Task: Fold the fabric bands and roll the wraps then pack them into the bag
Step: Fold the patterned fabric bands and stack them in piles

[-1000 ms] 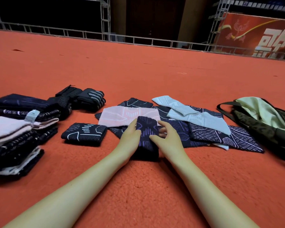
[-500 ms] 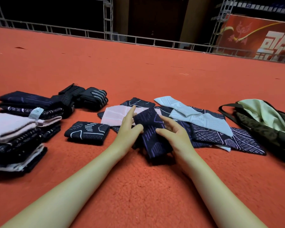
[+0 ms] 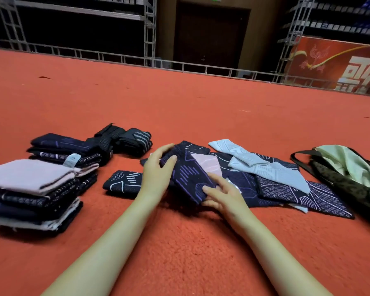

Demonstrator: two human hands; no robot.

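A folded dark navy band with purple dashes (image 3: 188,178) is lifted and tilted between my two hands, just above the carpet. My left hand (image 3: 158,169) grips its upper left end, thumb on top. My right hand (image 3: 222,193) pinches its lower right corner. Behind it lies a loose heap of unfolded bands: a pink one (image 3: 207,162), pale blue ones (image 3: 263,167) and navy patterned ones (image 3: 303,193). One folded navy band (image 3: 120,182) lies left of my left hand. The olive bag (image 3: 346,174) with a pale green lining lies open at the right.
At the left stands a stack of folded bands (image 3: 32,193), pink on top, with a second dark stack (image 3: 62,148) behind it. Black rolled wraps (image 3: 124,139) lie beyond those. Red carpet (image 3: 190,253) spreads all round; a metal railing (image 3: 201,67) bounds it at the back.
Both hands lifted the folded navy band off the heap and turned it to a slant, carrying it slightly left. The camera view has tipped upward.
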